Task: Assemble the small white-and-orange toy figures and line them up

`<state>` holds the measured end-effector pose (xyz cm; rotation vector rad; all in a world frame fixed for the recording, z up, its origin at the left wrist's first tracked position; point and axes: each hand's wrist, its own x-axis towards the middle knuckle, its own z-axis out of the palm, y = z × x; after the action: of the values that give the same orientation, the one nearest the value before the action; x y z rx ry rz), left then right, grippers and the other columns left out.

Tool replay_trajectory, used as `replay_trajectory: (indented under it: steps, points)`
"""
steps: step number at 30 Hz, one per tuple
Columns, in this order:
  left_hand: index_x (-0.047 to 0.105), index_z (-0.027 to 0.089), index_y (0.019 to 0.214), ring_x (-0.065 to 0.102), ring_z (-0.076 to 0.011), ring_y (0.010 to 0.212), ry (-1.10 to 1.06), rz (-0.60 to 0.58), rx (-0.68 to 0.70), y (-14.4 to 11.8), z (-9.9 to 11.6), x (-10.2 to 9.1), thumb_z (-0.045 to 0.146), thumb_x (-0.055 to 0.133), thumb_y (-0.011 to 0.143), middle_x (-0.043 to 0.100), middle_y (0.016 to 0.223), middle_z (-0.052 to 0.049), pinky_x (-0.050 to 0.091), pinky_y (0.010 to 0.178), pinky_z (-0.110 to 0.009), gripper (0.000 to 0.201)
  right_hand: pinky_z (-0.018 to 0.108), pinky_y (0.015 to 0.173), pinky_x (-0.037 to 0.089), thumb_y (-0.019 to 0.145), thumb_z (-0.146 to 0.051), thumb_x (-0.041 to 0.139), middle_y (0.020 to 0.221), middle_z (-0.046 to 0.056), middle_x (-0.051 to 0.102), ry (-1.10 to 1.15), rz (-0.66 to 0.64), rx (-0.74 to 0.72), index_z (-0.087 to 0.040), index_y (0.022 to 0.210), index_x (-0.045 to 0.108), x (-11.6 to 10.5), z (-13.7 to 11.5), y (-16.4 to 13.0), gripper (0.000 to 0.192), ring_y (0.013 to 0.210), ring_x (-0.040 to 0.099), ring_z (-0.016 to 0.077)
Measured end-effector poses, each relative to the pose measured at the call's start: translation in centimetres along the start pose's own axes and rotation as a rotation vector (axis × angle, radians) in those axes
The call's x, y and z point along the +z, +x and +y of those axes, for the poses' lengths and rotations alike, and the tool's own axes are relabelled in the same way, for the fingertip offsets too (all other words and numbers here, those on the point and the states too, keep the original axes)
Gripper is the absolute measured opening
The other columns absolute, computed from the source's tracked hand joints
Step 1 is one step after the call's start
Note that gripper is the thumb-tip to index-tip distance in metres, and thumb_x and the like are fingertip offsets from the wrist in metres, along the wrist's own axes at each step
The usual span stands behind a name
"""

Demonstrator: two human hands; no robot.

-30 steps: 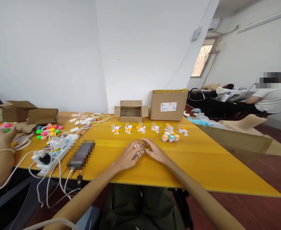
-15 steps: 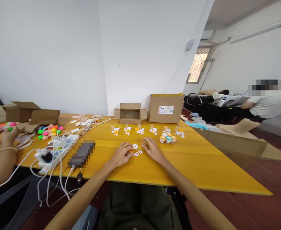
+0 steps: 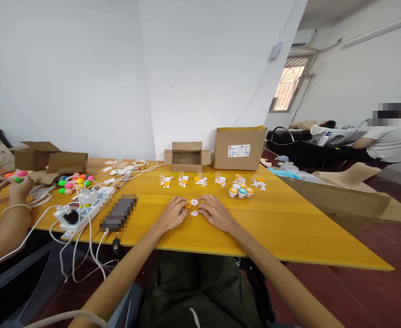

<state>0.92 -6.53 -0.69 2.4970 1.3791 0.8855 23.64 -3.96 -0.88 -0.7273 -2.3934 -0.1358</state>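
Observation:
My left hand (image 3: 173, 214) rests on the yellow table with its fingers bent round a small orange ring (image 3: 188, 204). Opposite it, my right hand (image 3: 218, 214) is curled low over the tabletop, fingers together; whatever lies under its fingertips is mostly hidden. Between both hands are a round white disc (image 3: 194, 202) and a small white part with cut-outs (image 3: 194, 213). Beyond the hands, several piles of white and orange plastic parts (image 3: 202, 181) stand in a row with small clear cups (image 3: 180, 174). A cluster of round orange, white and blue-topped pieces (image 3: 241, 191) sits to the right.
A small open carton (image 3: 186, 157) and a larger closed box (image 3: 238, 150) stand against the wall. At left are a power strip (image 3: 87, 209) with white cables, a dark blurred device (image 3: 119, 213) and coloured balls (image 3: 73, 183). A co-worker's hands (image 3: 19, 189) hold balls there.
My left hand has shifted the orange ring forward, beside the white disc. My right hand has come down and inward, over where a second white part lay. The view has turned slightly.

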Motion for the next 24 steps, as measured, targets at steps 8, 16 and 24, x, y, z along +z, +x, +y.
replay_trajectory:
  steps: [8, 16, 24]
  points:
    - [0.058, 0.025, 0.118, 0.056, -0.024, 0.116, -0.049, -0.018, -0.042, -0.5, 0.0, -1.1, 0.014, 0.056, 0.078, 0.058, 0.121, -0.006, 0.047, 0.104, -0.04, 0.041, 0.044, 0.09, 0.051, 0.096, -0.022, 0.048, 0.112, 0.009, 0.065, -0.049, 0.064, 0.087, -0.026, 0.103, 0.068, 0.4, 0.3, -0.2, 0.021, 0.106, 0.06, 0.025]
    - [0.062, 0.023, 0.096, 0.053, -0.0243, 0.122, -0.015, -0.018, -0.012, -0.8, -0.2, -1.7, 0.02, 0.057, 0.085, 0.054, 0.129, -0.008, 0.044, 0.107, -0.041, 0.012, 0.041, 0.09, 0.049, 0.097, -0.023, 0.048, 0.116, 0.009, 0.065, -0.029, 0.019, -0.02, -0.026, 0.102, 0.069, -0.4, -0.5, 0.0, 0.022, 0.11, 0.057, 0.0242]
    - [0.064, 0.022, 0.091, 0.057, -0.0232, 0.119, -0.04, 0.002, -0.048, -0.4, -0.4, -1.3, 0.018, 0.055, 0.087, 0.056, 0.124, -0.008, 0.046, 0.106, -0.039, 0.011, 0.041, 0.087, 0.048, 0.097, -0.022, 0.047, 0.117, 0.01, 0.065, -0.094, 0.046, 0.082, -0.026, 0.105, 0.069, 0.1, -0.1, -0.1, 0.023, 0.107, 0.057, 0.0251]
